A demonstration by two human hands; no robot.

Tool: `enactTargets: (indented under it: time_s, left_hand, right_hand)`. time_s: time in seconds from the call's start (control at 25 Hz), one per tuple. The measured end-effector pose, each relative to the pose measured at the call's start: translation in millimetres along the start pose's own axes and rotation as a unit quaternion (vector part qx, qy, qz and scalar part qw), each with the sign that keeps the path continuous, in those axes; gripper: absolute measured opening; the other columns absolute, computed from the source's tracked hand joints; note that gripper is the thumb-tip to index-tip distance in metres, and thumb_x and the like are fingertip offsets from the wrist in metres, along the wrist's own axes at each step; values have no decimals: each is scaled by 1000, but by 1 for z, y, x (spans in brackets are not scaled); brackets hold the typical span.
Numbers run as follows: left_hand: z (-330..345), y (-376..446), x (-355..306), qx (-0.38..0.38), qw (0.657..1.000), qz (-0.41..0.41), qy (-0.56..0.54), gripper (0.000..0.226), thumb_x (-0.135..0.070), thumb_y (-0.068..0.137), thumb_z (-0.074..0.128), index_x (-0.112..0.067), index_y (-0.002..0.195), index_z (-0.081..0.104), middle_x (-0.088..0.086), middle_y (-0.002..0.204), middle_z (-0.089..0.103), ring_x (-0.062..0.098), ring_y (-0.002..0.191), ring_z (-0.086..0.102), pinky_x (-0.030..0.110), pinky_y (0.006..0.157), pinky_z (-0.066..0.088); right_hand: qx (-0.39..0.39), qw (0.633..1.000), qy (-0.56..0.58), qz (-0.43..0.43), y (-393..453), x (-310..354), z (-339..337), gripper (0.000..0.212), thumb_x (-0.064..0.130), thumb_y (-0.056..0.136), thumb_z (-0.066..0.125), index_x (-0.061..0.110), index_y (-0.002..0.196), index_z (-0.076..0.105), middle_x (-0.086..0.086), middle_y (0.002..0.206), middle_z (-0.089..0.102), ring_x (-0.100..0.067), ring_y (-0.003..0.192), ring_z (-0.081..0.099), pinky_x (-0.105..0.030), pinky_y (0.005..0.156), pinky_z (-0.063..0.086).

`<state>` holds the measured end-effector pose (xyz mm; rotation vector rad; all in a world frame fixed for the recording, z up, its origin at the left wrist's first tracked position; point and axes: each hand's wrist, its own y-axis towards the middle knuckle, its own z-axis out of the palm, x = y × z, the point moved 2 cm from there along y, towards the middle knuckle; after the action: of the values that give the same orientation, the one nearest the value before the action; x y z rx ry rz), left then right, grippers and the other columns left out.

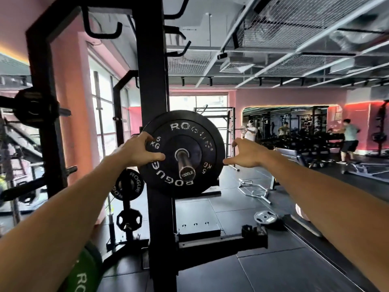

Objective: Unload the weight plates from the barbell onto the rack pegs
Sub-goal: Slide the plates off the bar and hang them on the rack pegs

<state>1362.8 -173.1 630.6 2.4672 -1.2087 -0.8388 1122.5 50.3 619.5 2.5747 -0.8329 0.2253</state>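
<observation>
Black Rogue 5 kg bumper plate [182,153] seated on the barbell sleeve [185,165], sleeve end cap stamped 1500LB pointing near, just right of the black rack upright [152,123]. Left hand [140,151] laid on the plate's left face and rim, fingers [147,136] spread over the edge, thumb pressed near the hub. Right hand [245,153] spread wide, just beside the right rim, fingertip perhaps touching the edge; contact too fine to tell. Step in hand, by the look of it: taking hold of the outermost plate before sliding it off. Next move probably calls for closing the right hand on the rim, then drawing the plate straight along the sleeve toward the near end, kept square to avoid binding. Smaller Rogue plate [128,184] already hanging on a peg low at left, behind the upright; bare storage peg [70,170] farther left as a likely destination.
</observation>
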Motion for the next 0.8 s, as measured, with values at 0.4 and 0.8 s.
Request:
enactTargets:
  time_s: [0.4, 0.8]
  left_hand:
    - [45, 105, 56, -63, 997, -33, 15, 135, -75, 44, 80, -26, 151, 14, 14, 153, 26, 37, 139, 32, 56, 110, 34]
    - [97, 231, 116, -70, 993, -95, -28, 161, -79, 20, 77, -27, 153, 3, 10, 154, 22, 38, 139, 32, 54, 111, 33]
  right_hand:
    - [-37, 999, 29, -4, 131, -29, 52, 118, 73, 59, 72, 31, 149, 10, -8, 156, 16, -34, 140, 30, -51, 111, 32]
    - [-69, 996, 31, 47, 283, -37, 99, 147, 58, 48, 88, 20, 153, -8, -17, 159, 5, -41, 145, 16, -53, 115, 25]
